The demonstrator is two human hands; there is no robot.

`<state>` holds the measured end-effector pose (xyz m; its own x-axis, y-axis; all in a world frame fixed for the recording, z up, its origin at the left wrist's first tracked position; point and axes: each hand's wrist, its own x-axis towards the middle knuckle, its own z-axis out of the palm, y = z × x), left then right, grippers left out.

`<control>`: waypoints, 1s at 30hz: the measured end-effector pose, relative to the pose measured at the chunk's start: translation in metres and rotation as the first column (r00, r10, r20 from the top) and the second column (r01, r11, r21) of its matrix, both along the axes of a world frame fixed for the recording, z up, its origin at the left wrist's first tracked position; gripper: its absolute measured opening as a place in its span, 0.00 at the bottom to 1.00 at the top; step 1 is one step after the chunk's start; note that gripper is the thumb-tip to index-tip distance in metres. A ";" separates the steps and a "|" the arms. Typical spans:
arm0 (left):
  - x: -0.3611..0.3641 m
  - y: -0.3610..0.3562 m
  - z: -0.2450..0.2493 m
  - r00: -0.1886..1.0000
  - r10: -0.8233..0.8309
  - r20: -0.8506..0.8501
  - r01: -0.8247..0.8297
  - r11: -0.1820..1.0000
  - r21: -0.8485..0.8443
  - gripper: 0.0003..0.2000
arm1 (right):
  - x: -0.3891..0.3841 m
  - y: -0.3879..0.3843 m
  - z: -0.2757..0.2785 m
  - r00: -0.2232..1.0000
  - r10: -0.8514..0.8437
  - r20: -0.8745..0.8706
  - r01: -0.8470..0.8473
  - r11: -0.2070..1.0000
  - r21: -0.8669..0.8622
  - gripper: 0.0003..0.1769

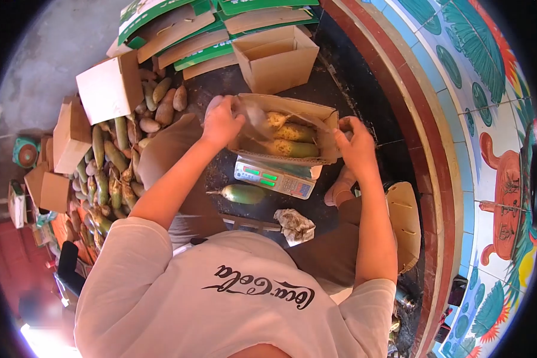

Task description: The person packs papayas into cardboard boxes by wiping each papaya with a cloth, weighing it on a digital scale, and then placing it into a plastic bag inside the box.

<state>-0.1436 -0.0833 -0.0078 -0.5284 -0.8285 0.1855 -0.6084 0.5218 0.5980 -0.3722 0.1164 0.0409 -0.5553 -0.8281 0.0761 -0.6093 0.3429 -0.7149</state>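
Observation:
A cardboard box (283, 156) holds several muddy green radishes (295, 132) and sits on a digital scale (274, 178) with lit green displays. Thin clear plastic film (255, 116) stretches over the box's opening. At the box's left end, my left hand (222, 123) is closed on the film, partly blurred. My right hand (357, 143) pinches the film at the right end, close against the cardboard rim. One green radish (243, 193) lies on the floor in front of the scale, its thin root pointing left.
A big heap of radishes (116, 152) lies to the left, with small boxes (107, 86) on it. An open carton (275, 62) stands beyond, near flattened green cartons (203, 36). A crumpled dirty cloth or bag (295, 225) lies near my legs. A tiled wall (459, 119) runs along the right.

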 end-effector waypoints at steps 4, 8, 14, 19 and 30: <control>0.017 -0.004 0.012 0.936 -0.017 -0.351 0.083 0.981 0.173 0.09 | 0.007 0.006 0.024 0.904 -0.048 -0.426 0.122 0.981 0.148 0.15; 0.030 -0.011 0.050 0.929 0.100 -0.356 0.025 0.943 0.330 0.09 | -0.005 0.010 0.033 0.936 -0.110 -0.334 0.119 0.993 0.009 0.12; 0.035 -0.018 0.063 0.941 0.115 -0.319 0.027 0.913 0.408 0.15 | -0.004 0.020 0.037 0.951 -0.189 -0.244 0.200 0.979 0.023 0.12; 0.029 -0.025 0.055 0.954 0.184 -0.237 -0.055 0.884 0.464 0.15 | -0.013 0.025 0.014 0.916 -0.242 -0.321 0.256 0.967 0.001 0.16; 0.019 -0.023 0.010 0.986 0.083 -0.148 -0.057 0.983 0.173 0.17 | -0.029 0.036 -0.016 0.912 -0.274 -0.306 0.286 0.958 -0.003 0.24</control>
<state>-0.1249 -0.1065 0.0022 -0.4443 -0.8885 0.1152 -0.5338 0.3658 0.7624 -0.4008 0.1525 0.0252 -0.7211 -0.6480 0.2453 -0.6679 0.5558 -0.4950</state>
